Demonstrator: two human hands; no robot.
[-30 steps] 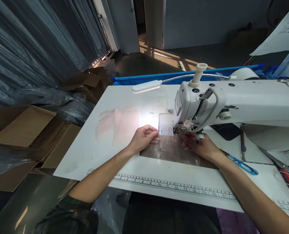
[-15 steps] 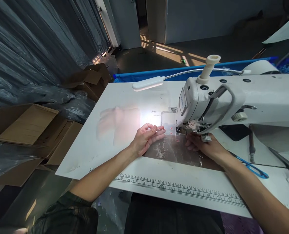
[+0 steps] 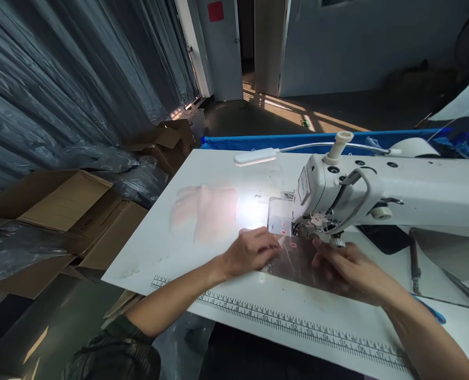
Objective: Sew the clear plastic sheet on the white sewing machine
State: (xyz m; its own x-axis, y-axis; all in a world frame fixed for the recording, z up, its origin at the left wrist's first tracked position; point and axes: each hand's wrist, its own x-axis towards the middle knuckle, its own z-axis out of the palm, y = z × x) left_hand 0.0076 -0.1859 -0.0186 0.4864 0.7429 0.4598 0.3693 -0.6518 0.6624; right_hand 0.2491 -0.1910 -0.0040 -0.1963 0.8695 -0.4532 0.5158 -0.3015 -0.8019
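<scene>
Here the person sits at a white tabletop (image 3: 218, 174) carrying a white sewing machine (image 3: 396, 190). A clear plastic sheet (image 3: 297, 261) with small red marks lies flat near the front edge, its far end reaching under the machine's needle area, where a metal plate (image 3: 278, 224) sits. Left hand (image 3: 254, 252) rests palm down on the sheet's left edge, fingers bent and pressing on the film; whether the grip is clamped on the film or only bearing down cannot be told. Right hand (image 3: 351, 269) lies on the sheet's right side, just in front of the machine head, fingers loosely curled toward the needle area, knuckles up; its grip likewise cannot be made out. Both hands are near each other, the sheet between them. A gooseneck lamp (image 3: 257, 155) hangs over the far part of the tabletop and throws a bright patch beside the plate. Pale pink pieces (image 3: 204, 211) lie flat toward the left edge, well apart from the hands. A printed ruler strip (image 3: 281, 322) runs along the front edge. Something blue (image 3: 432, 314) shows behind the right forearm. Off the left edge, cardboard boxes (image 3: 60, 206) stand on the floor beside grey plastic sheeting (image 3: 60, 79).
</scene>
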